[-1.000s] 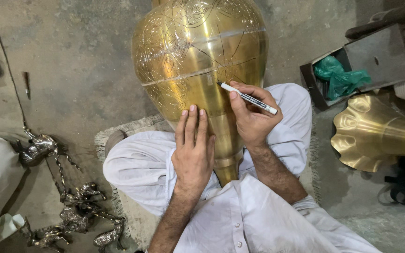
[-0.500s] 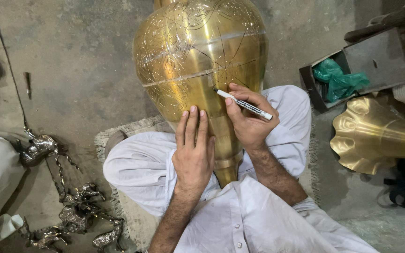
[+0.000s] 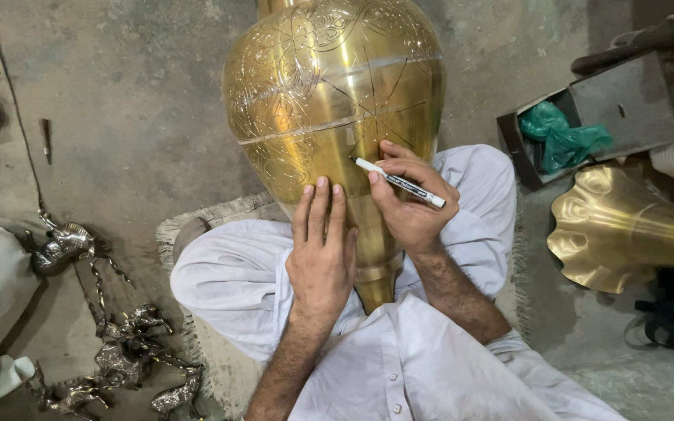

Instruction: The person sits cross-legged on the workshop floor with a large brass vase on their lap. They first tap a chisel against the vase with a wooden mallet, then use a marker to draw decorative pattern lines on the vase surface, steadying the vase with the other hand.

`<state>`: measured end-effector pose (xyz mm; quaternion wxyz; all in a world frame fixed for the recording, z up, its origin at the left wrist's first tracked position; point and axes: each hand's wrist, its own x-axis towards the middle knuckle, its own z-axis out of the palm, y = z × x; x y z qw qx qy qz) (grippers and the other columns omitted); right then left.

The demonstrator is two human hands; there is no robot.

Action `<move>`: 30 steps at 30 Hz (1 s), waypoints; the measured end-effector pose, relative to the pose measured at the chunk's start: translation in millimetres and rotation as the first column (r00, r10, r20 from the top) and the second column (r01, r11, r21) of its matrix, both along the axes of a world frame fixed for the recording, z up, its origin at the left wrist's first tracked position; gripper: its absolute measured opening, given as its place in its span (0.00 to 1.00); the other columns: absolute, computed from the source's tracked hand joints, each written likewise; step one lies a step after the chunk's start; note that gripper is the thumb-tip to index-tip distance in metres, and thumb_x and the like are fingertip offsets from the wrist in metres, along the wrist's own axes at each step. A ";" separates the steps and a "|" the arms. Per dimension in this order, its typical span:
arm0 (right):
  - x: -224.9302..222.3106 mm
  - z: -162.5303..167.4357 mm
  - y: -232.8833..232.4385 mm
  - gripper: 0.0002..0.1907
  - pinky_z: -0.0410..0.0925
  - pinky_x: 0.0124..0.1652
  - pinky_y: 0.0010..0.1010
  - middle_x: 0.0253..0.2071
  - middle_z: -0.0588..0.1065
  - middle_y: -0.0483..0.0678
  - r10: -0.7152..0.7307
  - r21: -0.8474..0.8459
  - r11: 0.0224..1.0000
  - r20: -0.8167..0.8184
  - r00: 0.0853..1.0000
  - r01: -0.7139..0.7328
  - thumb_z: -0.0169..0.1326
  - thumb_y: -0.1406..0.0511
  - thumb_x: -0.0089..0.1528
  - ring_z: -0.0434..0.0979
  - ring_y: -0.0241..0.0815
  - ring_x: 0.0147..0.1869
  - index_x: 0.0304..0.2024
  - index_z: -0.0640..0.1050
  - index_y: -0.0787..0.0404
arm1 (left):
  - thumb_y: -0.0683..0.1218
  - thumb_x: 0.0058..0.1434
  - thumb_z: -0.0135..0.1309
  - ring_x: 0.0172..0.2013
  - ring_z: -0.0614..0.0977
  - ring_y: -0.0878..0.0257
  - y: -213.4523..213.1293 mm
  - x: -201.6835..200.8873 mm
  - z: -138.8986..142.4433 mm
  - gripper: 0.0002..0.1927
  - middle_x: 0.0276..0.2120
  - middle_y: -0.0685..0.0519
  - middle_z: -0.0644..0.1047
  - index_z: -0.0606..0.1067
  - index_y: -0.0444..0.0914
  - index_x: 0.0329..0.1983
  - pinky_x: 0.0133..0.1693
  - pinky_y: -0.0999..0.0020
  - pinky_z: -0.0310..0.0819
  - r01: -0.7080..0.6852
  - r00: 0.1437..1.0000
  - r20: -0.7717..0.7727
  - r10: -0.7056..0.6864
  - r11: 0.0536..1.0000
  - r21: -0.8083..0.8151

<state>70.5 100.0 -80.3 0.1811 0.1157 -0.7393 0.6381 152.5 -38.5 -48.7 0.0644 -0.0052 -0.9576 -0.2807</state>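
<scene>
Brass vase [image 3: 329, 109]: laid across lap, steadied by flat, open left hand [image 3: 323, 249]. Marker [image 3: 399, 183]: pinched in right hand [image 3: 411, 206], tip on vase. Risk: vase rolling on its curve, line skewed.

A rough grey concrete floor [image 3: 134, 117] fills the scene under soft, even light. A pale woven mat [image 3: 220, 214] lies on it. Small metal animal figures [image 3: 130, 351] sit at left; a dark box [image 3: 626, 101] holds a green bag [image 3: 563, 136] at right.
</scene>
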 end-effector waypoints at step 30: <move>-3.0 -4.8 17.4 0.06 0.75 0.66 0.49 0.46 0.81 0.55 0.017 -0.275 0.961 -0.032 0.999 -0.026 0.61 0.75 0.64 0.79 0.56 0.66 0.43 0.78 0.69 | 0.42 0.60 0.60 0.71 0.64 0.47 1.3 -1.4 0.4 0.35 0.71 0.43 0.63 0.65 0.34 0.72 0.59 0.60 0.75 0.002 1.000 -0.005 -0.002 1.000 0.003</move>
